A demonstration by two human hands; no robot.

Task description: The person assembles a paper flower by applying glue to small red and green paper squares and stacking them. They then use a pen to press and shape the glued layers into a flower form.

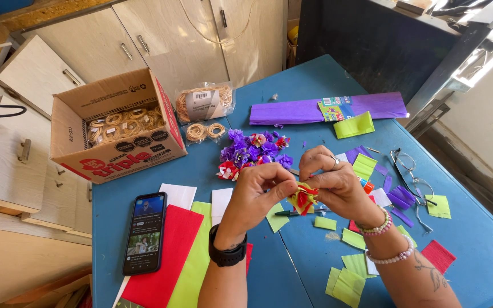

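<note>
Both hands meet over the blue table (292,268). My left hand (255,194) and my right hand (335,182) pinch a small red and yellow-green crepe paper flower (303,198) between their fingertips. A black watch sits on my left wrist; bead bracelets and a ring are on my right. Just beyond the hands lies a heap of finished purple and red paper flowers (255,151). A green pen (289,213) lies on the table under the hands.
A cardboard box (115,128) of rubber bands stands far left, with a bag of bands (203,102) and loose bands beside it. A phone (145,231), red, green and white paper sheets (169,251), a purple crepe roll (298,111), eyeglasses (412,179) and paper scraps surround the hands.
</note>
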